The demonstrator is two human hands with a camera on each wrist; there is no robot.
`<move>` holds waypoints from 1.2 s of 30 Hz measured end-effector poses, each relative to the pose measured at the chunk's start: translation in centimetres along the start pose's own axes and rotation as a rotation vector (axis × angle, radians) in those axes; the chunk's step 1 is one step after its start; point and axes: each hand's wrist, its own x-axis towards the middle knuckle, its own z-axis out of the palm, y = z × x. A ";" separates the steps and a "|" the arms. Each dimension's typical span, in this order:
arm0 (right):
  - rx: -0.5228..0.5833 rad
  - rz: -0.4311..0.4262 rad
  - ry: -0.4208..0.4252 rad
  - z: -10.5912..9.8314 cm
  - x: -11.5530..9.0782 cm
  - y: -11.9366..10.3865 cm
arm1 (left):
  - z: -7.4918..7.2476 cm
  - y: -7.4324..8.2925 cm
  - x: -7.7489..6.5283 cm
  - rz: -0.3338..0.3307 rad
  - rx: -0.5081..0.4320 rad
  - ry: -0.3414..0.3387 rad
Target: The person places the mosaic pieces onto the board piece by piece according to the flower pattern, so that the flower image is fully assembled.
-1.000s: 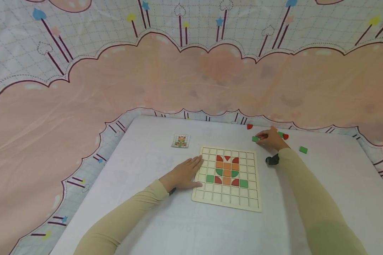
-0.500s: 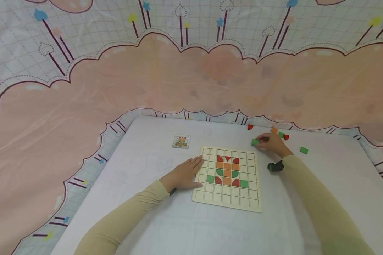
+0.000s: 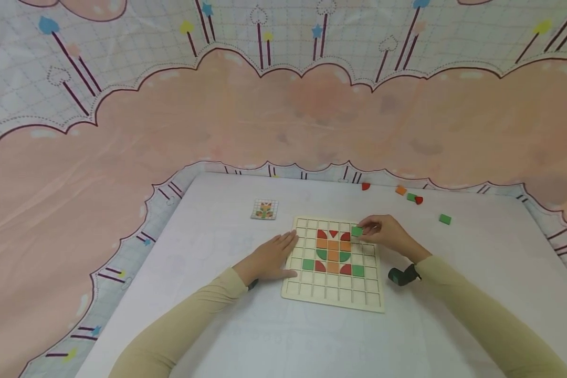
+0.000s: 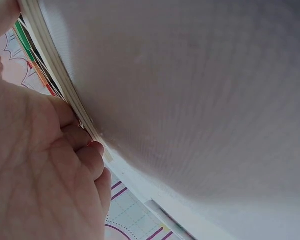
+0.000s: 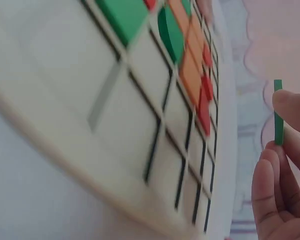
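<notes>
A wooden grid board (image 3: 333, 291) lies on the white table. In its squares sits a pattern of orange (image 3: 333, 255), red and green tiles, with a green square tile (image 3: 308, 264) at the lower left and another green tile (image 3: 357, 270) at the lower right. My left hand (image 3: 269, 258) rests along the board's left edge, fingers extended and thumb apart. Over the board's upper right corner, my right hand (image 3: 387, 235) pinches a loose green square tile (image 3: 356, 231). The right wrist view shows this green tile (image 5: 278, 115) edge-on between thumb and fingers.
A small pattern card (image 3: 264, 209) lies behind the board to the left. At the back right are loose tiles: red (image 3: 366, 186), orange (image 3: 401, 190), green (image 3: 411, 197) beside red (image 3: 419, 200), and a separate green one (image 3: 445, 219). A patterned cloth (image 3: 283, 115) hangs behind.
My right hand has carried the green tile from the back right of the table toward me and left, over the board. My left hand stays at the board's edge.
</notes>
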 end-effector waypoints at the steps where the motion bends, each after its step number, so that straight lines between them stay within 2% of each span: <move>1: 0.003 -0.020 -0.003 0.5 -0.4 -0.3 | 0.0 0.0 0.0 -0.002 0.000 -0.002; 8: -0.014 -0.146 -0.070 3.6 -2.6 -1.9 | 0.0 0.0 -0.2 0.007 -0.009 0.005; 14: 0.021 -0.137 -0.151 5.7 -3.3 -2.7 | 0.0 -0.2 -0.3 0.025 -0.023 0.025; 17: 0.006 -0.130 -0.166 6.4 -3.6 -2.9 | 0.2 -0.3 -0.2 0.027 -0.010 0.030; 26: -0.038 -0.142 -0.199 7.1 -4.1 -3.2 | 0.7 -0.5 0.3 0.019 0.026 0.021; 36: -0.089 -0.160 -0.212 7.1 -4.0 -3.6 | 0.1 -0.3 0.1 0.018 -0.001 0.018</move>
